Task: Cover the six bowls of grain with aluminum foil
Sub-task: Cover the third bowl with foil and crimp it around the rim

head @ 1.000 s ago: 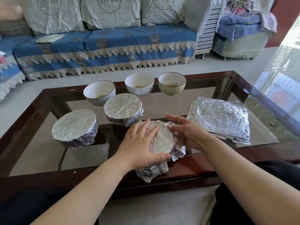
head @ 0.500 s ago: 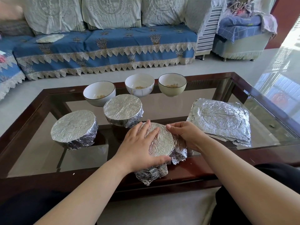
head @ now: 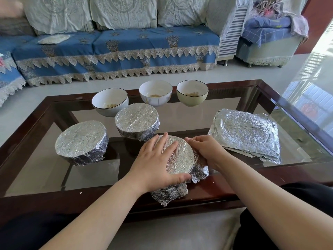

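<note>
Foil-draped bowl (head: 180, 157) at counter's (head: 297, 112) near edge | left hand (head: 155, 163) flat, pressing foil top | right hand (head: 207, 150) curled, gripping foil at bowl's side | two wrapped bowls (head: 81, 139) left, three uncovered bowls (head: 155, 92) behind, foil stack (head: 246, 132) right

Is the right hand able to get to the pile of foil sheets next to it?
Probably yes. The right hand is curled on the side of the foil-covered bowl, and the pile of foil sheets lies just beside it on the glass table, with nothing between them.
</note>
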Available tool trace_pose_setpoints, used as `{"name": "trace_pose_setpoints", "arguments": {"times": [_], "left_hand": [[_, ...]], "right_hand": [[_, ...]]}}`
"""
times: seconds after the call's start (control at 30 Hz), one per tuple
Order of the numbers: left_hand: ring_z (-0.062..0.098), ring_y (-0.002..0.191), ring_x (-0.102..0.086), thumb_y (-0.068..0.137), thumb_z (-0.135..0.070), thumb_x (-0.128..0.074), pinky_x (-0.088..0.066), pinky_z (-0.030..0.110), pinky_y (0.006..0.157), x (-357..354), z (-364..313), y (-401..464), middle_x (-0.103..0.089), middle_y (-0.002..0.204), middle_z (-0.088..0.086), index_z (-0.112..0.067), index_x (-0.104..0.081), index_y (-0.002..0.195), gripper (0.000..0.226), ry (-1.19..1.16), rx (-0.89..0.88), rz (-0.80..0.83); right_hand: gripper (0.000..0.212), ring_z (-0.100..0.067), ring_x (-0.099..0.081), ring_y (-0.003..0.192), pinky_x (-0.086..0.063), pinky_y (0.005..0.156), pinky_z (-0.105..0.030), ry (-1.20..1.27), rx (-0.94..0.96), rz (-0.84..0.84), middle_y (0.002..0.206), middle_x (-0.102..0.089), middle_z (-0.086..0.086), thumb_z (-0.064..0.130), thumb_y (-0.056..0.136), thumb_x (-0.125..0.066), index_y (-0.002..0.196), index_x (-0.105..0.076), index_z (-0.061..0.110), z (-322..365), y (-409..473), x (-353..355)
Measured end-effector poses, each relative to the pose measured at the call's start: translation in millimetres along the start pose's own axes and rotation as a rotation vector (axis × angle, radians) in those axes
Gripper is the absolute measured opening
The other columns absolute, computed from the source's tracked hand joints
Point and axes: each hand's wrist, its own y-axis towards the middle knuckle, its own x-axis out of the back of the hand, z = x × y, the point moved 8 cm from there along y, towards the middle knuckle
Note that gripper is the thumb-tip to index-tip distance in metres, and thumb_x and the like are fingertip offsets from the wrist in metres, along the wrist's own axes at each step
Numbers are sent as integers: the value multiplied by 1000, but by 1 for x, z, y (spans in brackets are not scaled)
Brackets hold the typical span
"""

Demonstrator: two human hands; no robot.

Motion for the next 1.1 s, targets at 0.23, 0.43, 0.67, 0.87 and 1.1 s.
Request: {"name": "trace_pose_setpoints", "arguments": {"times": [0.23,0.43,0.67,0.87,1.1], "left_hand": [[20,150,17,65,-94,-24,7,43,120,0,-2,0,17,164,-8,-63,-2,147,90,-1,-39,4],[20,150,18,67,-93,-25,8,43,120,-1,-2,0,18,164,-9,-64,-2,147,88,5,-36,12],[21,150,17,65,-95,-23,6,44,120,-1,-2,0,16,164,-9,-63,-3,147,90,9,-35,5],[22,150,16,64,-96,-19,5,45,121,-1,-1,1,15,165,-8,-63,-3,146,90,13,-36,-4],[22,150,16,63,-97,-18,5,45,121,-2,-1,1,15,165,-8,-65,-2,145,90,9,-32,-4]], "right_hand": [[18,-7,-58,49,-44,45,-19,-88,53,-25,61,-66,3,25,95,-63,82,-69,14,-1,3,0],[14,2,-50,40,-37,37,-14,-178,127,-24,63,-62,7,21,97,-60,86,-67,16,3,5,-1],[13,-14,-62,66,-51,61,-26,-107,115,5,76,-68,-2,13,96,-60,87,-68,17,-3,10,-5],[19,-5,-56,59,-46,58,-18,-255,192,-24,72,-65,5,12,95,-59,84,-67,25,5,9,-3],[18,0,-59,76,-40,72,-16,-602,361,-140,91,-72,9,22,91,-66,106,-75,19,25,4,4]]}}
